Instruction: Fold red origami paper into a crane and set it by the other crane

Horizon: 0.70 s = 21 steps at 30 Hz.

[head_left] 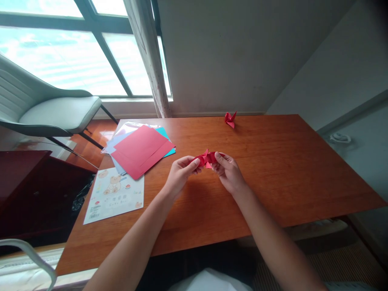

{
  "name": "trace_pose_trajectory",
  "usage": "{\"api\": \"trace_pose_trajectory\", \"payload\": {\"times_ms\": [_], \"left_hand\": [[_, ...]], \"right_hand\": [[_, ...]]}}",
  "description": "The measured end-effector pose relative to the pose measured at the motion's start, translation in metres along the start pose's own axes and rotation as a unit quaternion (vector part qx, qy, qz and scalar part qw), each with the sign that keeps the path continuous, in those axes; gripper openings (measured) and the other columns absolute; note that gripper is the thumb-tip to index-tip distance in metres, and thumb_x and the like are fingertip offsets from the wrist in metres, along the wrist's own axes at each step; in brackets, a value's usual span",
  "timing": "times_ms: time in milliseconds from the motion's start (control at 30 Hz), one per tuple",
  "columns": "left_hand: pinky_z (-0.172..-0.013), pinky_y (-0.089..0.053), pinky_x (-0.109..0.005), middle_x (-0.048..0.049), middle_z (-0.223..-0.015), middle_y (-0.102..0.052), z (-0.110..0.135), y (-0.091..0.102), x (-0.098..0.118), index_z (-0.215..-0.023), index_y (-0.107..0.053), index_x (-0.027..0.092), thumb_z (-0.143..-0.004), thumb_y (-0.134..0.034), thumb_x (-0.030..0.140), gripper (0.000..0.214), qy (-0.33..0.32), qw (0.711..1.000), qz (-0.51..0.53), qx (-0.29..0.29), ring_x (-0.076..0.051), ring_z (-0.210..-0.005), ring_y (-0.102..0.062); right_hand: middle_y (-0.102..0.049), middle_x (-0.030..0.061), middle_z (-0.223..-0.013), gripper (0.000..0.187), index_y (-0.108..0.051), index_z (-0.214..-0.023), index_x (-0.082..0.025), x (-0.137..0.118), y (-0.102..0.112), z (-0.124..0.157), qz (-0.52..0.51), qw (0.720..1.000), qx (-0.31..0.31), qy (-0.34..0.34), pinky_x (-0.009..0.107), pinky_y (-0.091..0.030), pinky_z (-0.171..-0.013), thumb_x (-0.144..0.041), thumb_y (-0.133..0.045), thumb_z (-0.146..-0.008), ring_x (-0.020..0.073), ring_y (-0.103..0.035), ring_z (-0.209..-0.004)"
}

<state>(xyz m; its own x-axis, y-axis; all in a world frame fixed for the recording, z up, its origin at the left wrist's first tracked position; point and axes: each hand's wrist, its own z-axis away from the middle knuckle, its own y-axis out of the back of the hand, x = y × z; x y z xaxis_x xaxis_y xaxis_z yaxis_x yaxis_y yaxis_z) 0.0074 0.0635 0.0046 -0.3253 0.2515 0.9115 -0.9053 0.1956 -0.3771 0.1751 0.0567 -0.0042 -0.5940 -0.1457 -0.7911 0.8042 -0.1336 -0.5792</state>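
Two bare hands hold one small folded red paper piece (207,159) between them in the head view, just above the tabletop of reddish-brown wood (273,161). The left hand (179,171) is closed narrowly on the piece's left end, thumb on top, and the right hand (228,171) pinches the right end the same way; a pointed fold rises between them. The step in hand looks like shaping or spreading the folds. The next move seems to call for a light, even pinch on both sides, since thin paper could crease or tear if pulled too hard.

Counting, with the held piece as the clock's centre: one more folded red paper figure with pointed tips (230,120) stands at 1 o'clock, near the far edge, making two folded red pieces. One fanned pile lies at 9 o'clock: flat red paper sheets (142,149), apparently at least two, over pale lavender-blue sheets (117,143) and turquoise paper (163,132), with clear plastic wrapping (130,126) behind; how many sheets in all, I cannot tell. One white sheet printed with bears (121,198) lies at about 8 o'clock, touching the pile. One pale padded chair (60,113) stands beyond the tabletop towards 10 o'clock.
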Motion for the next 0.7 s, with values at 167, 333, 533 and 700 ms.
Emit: {"api": "trace_pose_trajectory", "payload": {"times_ms": [167,333,533,700], "left_hand": [[-0.061,-0.043,-0.020,-0.0039,-0.070,-0.068,-0.0002,-0.0029,0.0002,-0.076,-0.072,0.013,-0.072,-0.083,0.036,0.026,0.015,0.997,0.078,-0.010,-0.010,-0.063,-0.057],[-0.059,-0.042,-0.019,-0.0032,-0.069,-0.067,0.0001,-0.0001,0.0024,-0.073,-0.070,0.013,-0.073,-0.084,0.032,0.023,0.016,0.994,0.104,-0.027,-0.008,-0.060,-0.056],[-0.059,-0.043,-0.020,-0.0022,-0.069,-0.065,0.0001,0.0020,0.0050,-0.073,-0.069,0.014,-0.075,-0.082,0.033,0.023,0.003,0.994,0.109,-0.032,-0.009,-0.061,-0.056],[-0.059,-0.042,-0.020,-0.0021,-0.069,-0.065,-0.0020,0.0027,0.0023,-0.072,-0.068,0.013,-0.074,-0.082,0.035,0.026,0.005,0.992,0.125,-0.008,-0.008,-0.062,-0.055]], "right_hand": [[-0.068,-0.0033,-0.063,0.024,-0.071,-0.073,-0.018,0.0008,0.0006,-0.0010,-0.061,0.997,-0.007,-0.038,0.019,-0.042,-0.051,-0.036,-0.087,-0.069,0.0068,-0.055,-0.053],[-0.068,-0.0028,-0.063,0.022,-0.071,-0.072,-0.018,-0.0015,-0.0009,0.0011,-0.053,0.998,-0.029,-0.032,0.020,-0.044,-0.051,-0.035,-0.085,-0.072,0.0072,-0.055,-0.052],[-0.067,-0.0011,-0.062,0.022,-0.072,-0.071,-0.018,-0.0050,-0.0023,0.0032,-0.021,1.000,-0.016,0.004,0.018,-0.043,-0.049,-0.037,-0.081,-0.077,0.0073,-0.055,-0.054],[-0.066,-0.0026,-0.065,0.018,-0.071,-0.073,-0.019,-0.0029,-0.0006,0.0007,-0.031,0.999,-0.009,0.007,0.016,-0.043,-0.048,-0.033,-0.083,-0.075,0.0065,-0.055,-0.056]]}}
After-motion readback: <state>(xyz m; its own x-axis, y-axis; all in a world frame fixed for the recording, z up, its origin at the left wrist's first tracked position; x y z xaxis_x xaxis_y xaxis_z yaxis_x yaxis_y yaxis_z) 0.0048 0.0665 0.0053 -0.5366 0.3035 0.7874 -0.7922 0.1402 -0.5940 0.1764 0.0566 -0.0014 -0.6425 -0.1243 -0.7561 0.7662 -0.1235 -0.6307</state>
